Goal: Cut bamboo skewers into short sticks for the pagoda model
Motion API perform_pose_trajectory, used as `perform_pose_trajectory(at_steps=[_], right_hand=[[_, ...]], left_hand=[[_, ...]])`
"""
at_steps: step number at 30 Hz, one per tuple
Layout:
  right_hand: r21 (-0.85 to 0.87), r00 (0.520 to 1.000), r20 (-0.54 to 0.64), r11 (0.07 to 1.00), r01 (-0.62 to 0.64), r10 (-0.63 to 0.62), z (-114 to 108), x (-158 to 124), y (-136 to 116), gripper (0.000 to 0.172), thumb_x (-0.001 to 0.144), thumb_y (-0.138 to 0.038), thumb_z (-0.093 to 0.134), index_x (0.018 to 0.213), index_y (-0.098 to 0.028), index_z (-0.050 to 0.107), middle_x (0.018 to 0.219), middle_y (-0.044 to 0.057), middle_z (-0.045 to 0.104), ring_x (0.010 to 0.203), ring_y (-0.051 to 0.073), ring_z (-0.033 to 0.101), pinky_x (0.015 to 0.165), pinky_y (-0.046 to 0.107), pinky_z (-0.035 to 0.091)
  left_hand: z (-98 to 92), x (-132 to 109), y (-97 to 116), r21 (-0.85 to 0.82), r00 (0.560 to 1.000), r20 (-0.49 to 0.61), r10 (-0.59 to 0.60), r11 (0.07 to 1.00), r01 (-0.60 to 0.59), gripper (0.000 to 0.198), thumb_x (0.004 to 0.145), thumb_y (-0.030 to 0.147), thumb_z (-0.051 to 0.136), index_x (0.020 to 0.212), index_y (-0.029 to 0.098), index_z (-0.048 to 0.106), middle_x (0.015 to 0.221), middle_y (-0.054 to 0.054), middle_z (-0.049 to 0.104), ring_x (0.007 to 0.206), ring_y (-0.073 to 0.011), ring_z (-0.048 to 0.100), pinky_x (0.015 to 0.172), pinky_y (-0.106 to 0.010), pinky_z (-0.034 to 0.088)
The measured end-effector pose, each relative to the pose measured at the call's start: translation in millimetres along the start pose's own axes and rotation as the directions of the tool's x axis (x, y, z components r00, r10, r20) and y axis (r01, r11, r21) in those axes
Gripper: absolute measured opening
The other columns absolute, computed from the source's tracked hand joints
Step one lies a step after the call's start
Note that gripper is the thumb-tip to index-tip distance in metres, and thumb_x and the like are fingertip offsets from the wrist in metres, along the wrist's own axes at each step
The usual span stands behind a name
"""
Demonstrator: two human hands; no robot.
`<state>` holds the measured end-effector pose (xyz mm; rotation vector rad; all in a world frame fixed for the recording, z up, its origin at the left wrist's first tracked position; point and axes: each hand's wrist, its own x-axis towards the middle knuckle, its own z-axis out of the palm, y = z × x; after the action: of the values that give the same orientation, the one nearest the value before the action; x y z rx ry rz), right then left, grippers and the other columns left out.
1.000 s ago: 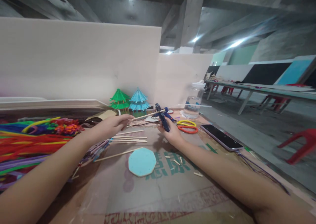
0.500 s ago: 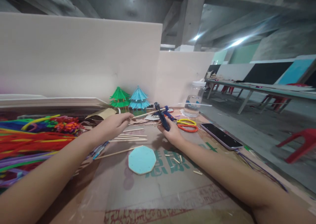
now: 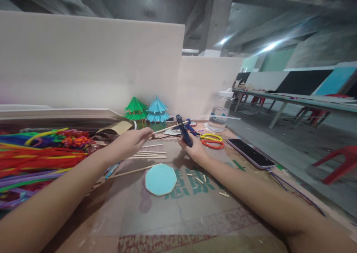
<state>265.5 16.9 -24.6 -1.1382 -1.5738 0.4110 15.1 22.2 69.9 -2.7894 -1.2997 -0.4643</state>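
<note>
Finding bright fuzzy stems (image 3: 41,156) at far left, bunched lengthwise, probably for easy picking. Extending the left hand (image 3: 135,139) past them, pinching the left end of a thin stick (image 3: 167,128), seemingly gripping at the tip to give the rest to the tool side. Meeting, behind that hand, a green model (image 3: 135,109) and a blue model (image 3: 157,109), both standing upright before a pale board (image 3: 83,67), likely out of harm's way. Noticing spare sticks (image 3: 152,157) lying roughly parallel below the hand, seemingly handy for taking, and a pale blue eight-sided plate (image 3: 161,179) lying flat on the surface (image 3: 178,215), just nearer. Clasping a dark blue hand tool (image 3: 185,134) in the right hand (image 3: 195,149), slanting across the stick's right end, apparently for meeting it squarely; leaving actual contact too small to tell. Spotting short stick bits (image 3: 199,180) nearer, then scissors (image 3: 212,141) and a phone (image 3: 251,153) lying farther right, probably set aside.
</note>
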Motion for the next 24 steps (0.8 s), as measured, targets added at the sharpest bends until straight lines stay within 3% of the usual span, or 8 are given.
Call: perform_pose_trajectory(at_steps=[8, 24], right_hand=[[-0.007, 1.0, -0.017, 1.0, 0.006, -0.007, 1, 0, -2, 0.034, 0.071, -0.055, 0.056, 0.068, -0.022, 0.05, 0.059, -0.001, 0.049, 0.057, 0.016, 0.045, 0.056, 0.029, 0.04], [-0.044, 1.0, -0.027, 0.999, 0.003, -0.004, 2, 0, 0, 0.036, 0.073, -0.056, 0.055, 0.066, -0.021, 0.052, 0.059, 0.001, 0.053, 0.058, 0.018, 0.049, 0.057, 0.031, 0.041]], left_hand=[[1.2, 1, -2, 0.007, 1.0, 0.006, -0.014, 1.0, 0.014, 0.041, 0.094, 0.042, 0.027, 0.104, 0.021, 0.061, 0.094, -0.007, 0.072, 0.084, -0.0239, 0.066, 0.069, -0.029, 0.045], [-1.0, 2, -11, 0.016, 1.0, 0.011, 0.002, 1.0, -0.003, 0.044, 0.093, 0.044, 0.026, 0.101, 0.019, 0.061, 0.089, -0.009, 0.071, 0.081, -0.0245, 0.065, 0.066, -0.029, 0.044]])
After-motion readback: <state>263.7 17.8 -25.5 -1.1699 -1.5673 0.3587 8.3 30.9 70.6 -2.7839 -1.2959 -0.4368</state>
